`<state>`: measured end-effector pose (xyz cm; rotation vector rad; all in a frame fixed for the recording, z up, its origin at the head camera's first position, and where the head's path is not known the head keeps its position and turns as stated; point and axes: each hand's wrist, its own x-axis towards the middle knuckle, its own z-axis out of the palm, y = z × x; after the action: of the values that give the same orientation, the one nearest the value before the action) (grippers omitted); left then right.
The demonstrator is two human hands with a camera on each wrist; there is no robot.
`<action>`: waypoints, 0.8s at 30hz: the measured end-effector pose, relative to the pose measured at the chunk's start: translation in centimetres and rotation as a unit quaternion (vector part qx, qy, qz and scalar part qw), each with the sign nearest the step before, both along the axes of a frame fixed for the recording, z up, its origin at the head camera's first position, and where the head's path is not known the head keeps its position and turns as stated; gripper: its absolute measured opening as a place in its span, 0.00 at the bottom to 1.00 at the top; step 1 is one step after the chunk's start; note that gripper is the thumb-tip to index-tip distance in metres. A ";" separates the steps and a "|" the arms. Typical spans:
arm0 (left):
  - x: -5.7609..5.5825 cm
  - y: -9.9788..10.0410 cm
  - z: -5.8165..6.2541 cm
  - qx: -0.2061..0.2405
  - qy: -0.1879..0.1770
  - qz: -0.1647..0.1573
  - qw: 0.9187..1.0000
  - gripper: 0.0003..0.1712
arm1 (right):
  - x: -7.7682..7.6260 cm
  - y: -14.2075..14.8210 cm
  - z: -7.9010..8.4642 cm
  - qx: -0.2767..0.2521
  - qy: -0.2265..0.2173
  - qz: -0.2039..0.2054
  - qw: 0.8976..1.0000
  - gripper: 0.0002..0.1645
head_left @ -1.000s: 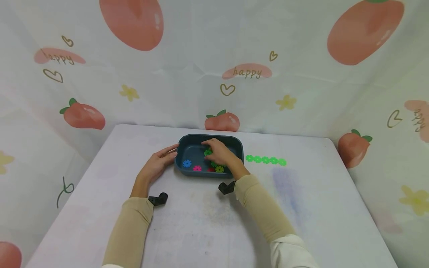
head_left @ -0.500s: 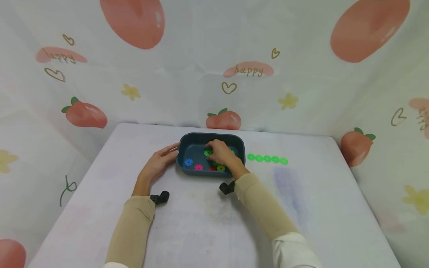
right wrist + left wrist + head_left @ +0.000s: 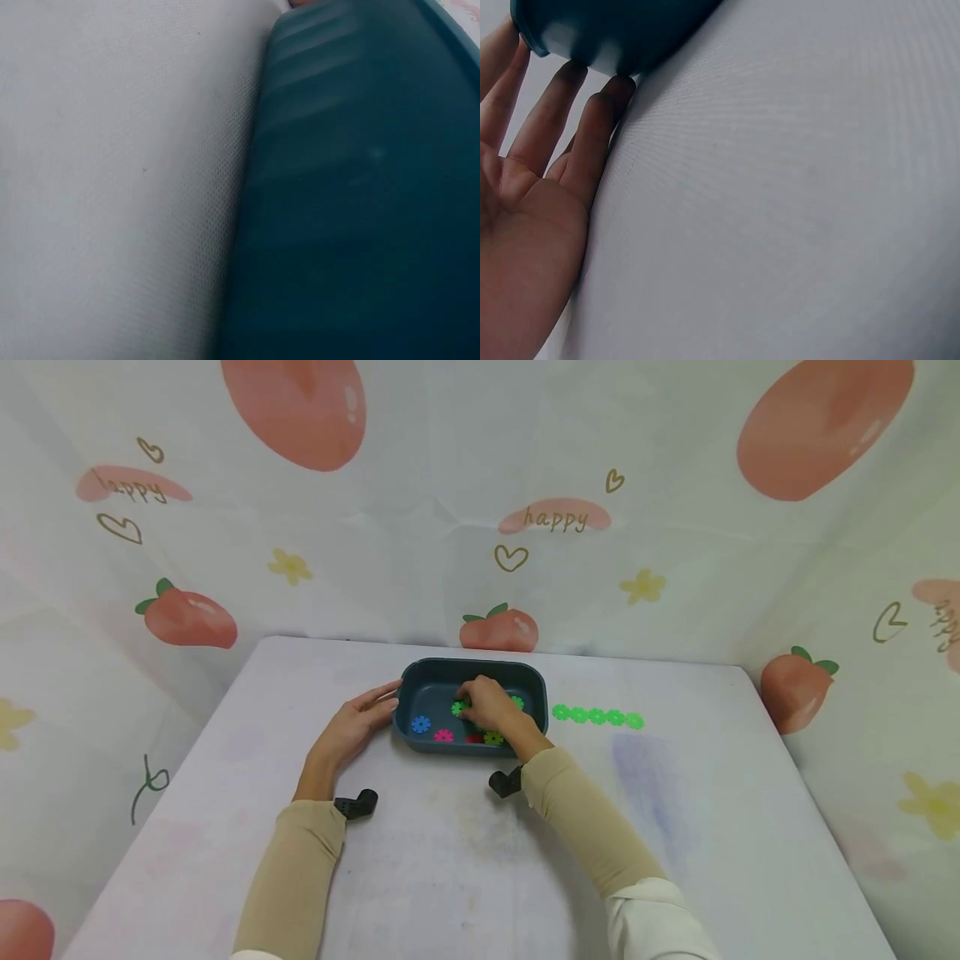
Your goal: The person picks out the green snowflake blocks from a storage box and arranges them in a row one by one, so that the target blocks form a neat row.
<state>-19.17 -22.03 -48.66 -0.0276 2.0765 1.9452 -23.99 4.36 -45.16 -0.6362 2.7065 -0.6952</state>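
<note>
A dark teal tray point(image 3: 431, 747) holds several flower-shaped plastic discs, among them a blue disc point(image 3: 421, 724), a pink disc point(image 3: 443, 736), a red piece point(image 3: 475, 739) and a yellow-green disc point(image 3: 492, 738). My left hand point(image 3: 351, 731) rests its extended fingers against the tray's left end. In the left wrist view, the fingertips of that hand point(image 3: 547, 142) touch the tray's outer wall point(image 3: 615, 34). Inside the tray, my right hand point(image 3: 491, 706) pinches a green disc point(image 3: 458, 708) between curled fingers and thumb. Another green disc point(image 3: 517, 702) lies behind that hand, which partly covers the pieces below.
Right of the tray, several bright green discs form a row point(image 3: 597, 717) on the white table point(image 3: 450, 860). A printed cloth backdrop point(image 3: 420, 527) stands behind and at both sides. The tray's outer side wall point(image 3: 352, 187) fills much of the right wrist view.
The right hand's fingers have closed in around the green disc, which has shifted slightly left and toward the near side. The left hand stays against the tray.
</note>
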 end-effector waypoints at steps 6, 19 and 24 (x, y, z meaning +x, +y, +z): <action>-0.1 0.0 -0.1 -0.001 0.001 -0.001 1.000 0.35 | 0.0 0.3 0.1 -0.003 0.005 0.004 1.000 0.17; -0.1 0.0 -0.1 0.002 -0.002 0.005 1.000 0.36 | 0.6 0.9 0.4 -0.092 0.033 0.008 0.995 0.09; 0.0 0.1 0.0 0.005 -0.006 0.007 1.000 0.36 | 0.9 1.4 1.0 -0.133 0.039 0.001 0.990 0.10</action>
<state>-19.19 -21.93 -48.68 -0.0516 2.0656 1.9591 -23.09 5.76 -44.16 -0.7417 2.7055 -1.0627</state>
